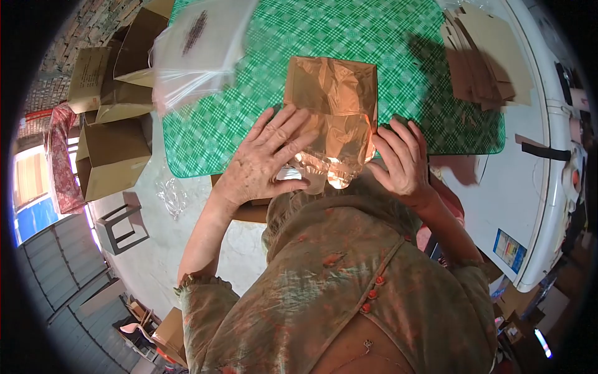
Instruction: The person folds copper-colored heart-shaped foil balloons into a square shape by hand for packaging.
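A shiny copper-coloured packet (339,87) lies on the green checked tablecloth (268,56), right in front of my body. Its surface is creased, and crumpled clear film (311,177) shows at its near end, over the table edge. My left hand (265,149) rests flat across the packet's left side with its fingers stretched out. At the right edge, my right hand (402,156) touches the packet with fingertips and thumb, its thumb held apart from the fingers. Neither hand is visibly closed on anything.
Clear plastic bags (193,50) are stacked at the table's far left. Flat brown cardboard pieces (483,56) lie at the far right. Open cardboard boxes (115,153) stand left of the table. A white surface (511,181) with a black strap (545,151) is on the right.
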Action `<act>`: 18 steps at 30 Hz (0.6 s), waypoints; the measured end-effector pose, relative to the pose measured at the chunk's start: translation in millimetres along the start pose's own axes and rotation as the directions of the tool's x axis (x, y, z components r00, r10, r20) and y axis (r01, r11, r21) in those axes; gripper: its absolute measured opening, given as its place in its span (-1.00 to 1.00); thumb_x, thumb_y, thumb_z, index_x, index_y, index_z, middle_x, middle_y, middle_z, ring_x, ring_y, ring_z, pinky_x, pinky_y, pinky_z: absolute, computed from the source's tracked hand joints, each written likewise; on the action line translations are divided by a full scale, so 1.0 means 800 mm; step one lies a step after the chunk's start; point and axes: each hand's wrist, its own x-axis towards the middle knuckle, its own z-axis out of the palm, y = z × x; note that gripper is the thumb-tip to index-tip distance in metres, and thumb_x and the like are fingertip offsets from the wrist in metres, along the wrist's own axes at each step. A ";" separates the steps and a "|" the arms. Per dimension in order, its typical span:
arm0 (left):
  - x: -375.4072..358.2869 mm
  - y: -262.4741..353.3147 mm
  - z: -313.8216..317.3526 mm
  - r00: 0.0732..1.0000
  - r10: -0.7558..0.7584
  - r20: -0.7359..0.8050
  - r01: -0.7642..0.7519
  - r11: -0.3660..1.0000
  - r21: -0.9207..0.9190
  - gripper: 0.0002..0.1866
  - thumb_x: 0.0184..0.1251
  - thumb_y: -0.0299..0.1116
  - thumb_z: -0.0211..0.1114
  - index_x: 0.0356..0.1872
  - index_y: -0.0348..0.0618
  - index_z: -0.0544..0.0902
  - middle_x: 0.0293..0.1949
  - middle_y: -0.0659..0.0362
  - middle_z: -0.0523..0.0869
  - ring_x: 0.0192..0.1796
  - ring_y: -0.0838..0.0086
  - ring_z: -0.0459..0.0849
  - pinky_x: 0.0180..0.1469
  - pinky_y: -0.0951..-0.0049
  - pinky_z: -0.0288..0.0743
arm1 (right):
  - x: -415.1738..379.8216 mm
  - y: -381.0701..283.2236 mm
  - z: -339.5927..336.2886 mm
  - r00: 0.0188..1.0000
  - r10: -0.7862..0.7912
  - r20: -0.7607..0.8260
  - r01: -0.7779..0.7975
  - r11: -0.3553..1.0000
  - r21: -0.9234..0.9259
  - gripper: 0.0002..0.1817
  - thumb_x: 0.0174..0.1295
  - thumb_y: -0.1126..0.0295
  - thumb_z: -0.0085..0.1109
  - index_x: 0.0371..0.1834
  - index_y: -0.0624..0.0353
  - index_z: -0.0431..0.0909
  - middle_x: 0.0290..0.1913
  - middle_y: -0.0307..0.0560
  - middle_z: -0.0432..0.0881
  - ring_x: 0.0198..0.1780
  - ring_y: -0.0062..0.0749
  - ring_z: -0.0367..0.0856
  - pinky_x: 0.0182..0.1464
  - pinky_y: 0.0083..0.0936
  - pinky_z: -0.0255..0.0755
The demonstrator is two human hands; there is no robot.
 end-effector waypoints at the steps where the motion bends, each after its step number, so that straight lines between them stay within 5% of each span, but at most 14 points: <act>1: 0.003 0.003 0.001 1.000 0.018 -0.004 -0.018 1.000 -0.008 0.00 0.19 0.27 0.53 0.64 0.07 0.46 0.70 0.05 0.32 0.76 0.07 0.21 0.77 -0.13 0.02 | -0.002 0.000 0.000 1.000 -0.005 -0.010 0.005 1.000 0.001 -0.27 0.09 0.28 0.63 0.38 0.15 0.61 0.40 -0.07 0.57 0.53 -0.04 0.46 0.63 0.17 0.25; 11: 0.003 0.028 0.020 0.995 0.078 0.055 -0.075 0.996 -0.047 0.11 -0.03 0.10 0.66 0.67 0.17 0.43 0.72 0.16 0.32 0.77 0.14 0.19 0.80 -0.10 -0.01 | -0.012 -0.009 0.003 0.995 -0.074 -0.063 0.071 0.996 -0.055 -0.44 0.12 0.30 0.59 0.25 0.01 0.72 0.40 -0.05 0.58 0.54 -0.01 0.45 0.56 0.18 0.33; 18: 0.012 0.032 0.028 0.990 0.133 0.045 -0.132 0.991 -0.023 0.25 -0.23 -0.04 0.74 0.69 0.19 0.38 0.74 0.13 0.27 0.77 0.12 0.20 0.79 -0.11 0.02 | 0.000 -0.011 0.000 1.000 0.011 -0.011 -0.011 0.998 -0.054 -0.38 0.15 0.15 0.55 0.30 0.09 0.71 0.49 0.05 0.54 0.59 0.13 0.35 0.63 0.26 0.14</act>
